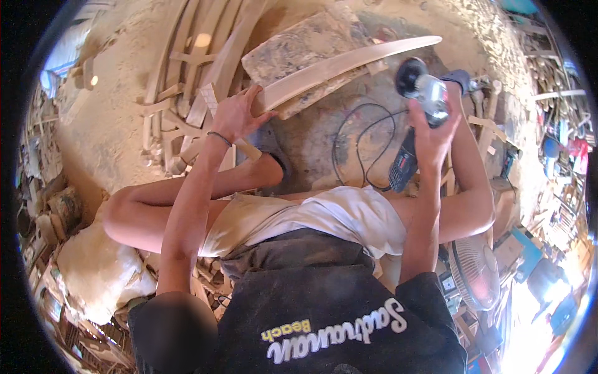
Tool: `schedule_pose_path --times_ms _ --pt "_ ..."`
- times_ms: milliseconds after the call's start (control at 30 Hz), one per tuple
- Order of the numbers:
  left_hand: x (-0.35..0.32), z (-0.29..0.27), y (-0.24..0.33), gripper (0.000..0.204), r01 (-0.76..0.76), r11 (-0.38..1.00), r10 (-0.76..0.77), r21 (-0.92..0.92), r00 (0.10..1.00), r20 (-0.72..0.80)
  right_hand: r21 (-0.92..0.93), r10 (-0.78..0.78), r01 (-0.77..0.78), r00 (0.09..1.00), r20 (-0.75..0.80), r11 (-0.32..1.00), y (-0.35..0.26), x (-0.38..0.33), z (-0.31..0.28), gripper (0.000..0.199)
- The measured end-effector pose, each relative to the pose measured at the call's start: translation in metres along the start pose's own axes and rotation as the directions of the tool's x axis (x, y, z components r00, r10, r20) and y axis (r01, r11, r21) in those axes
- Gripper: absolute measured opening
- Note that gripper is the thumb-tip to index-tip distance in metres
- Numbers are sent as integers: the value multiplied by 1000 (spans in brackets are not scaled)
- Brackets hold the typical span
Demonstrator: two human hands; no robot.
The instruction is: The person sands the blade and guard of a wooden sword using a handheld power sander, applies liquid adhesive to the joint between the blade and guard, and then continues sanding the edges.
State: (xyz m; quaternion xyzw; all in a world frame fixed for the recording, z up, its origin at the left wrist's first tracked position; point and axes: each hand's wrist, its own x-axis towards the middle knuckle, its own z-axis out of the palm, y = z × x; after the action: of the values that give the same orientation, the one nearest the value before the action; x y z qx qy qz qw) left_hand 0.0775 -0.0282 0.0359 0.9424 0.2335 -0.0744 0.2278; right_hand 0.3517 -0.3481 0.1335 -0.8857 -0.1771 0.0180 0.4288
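As the left hand (235, 118) grips its broad end between fingers and thumb, a curved, blade-shaped wooden piece (342, 65) extends over a worn block (289, 50), its narrow tip to the right. Closed around an angle grinder (431, 100), the right hand (436, 134) holds the tool's black disc (409, 76) near the wood, apart from it. A dark cord (336, 140) loops below; long wooden strips (180, 37) lie beyond the left hand, and a fan (473, 274) sits near the right knee (481, 212).
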Motion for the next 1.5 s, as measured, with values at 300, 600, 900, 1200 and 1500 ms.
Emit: schedule_pose_path --times_ms 300,600,900,1200,1500 --pt "-11 54 16 63 207 977 -188 -50 947 260 -382 132 117 815 565 917 -34 -21 59 84" --pt "-17 67 0 55 224 966 -190 -131 954 232 -374 37 302 733 679 877 -42 -41 96 83" --pt "-6 67 8 59 199 975 -164 -102 947 276 -436 72 234 812 579 869 -29 -15 85 81" --pt "-12 64 7 57 224 968 -190 -116 950 249 -393 -45 340 801 597 854 -27 -15 100 76" --pt "-17 72 16 65 133 982 -125 -137 990 66 -341 -86 145 980 182 929 3 17 63 90"
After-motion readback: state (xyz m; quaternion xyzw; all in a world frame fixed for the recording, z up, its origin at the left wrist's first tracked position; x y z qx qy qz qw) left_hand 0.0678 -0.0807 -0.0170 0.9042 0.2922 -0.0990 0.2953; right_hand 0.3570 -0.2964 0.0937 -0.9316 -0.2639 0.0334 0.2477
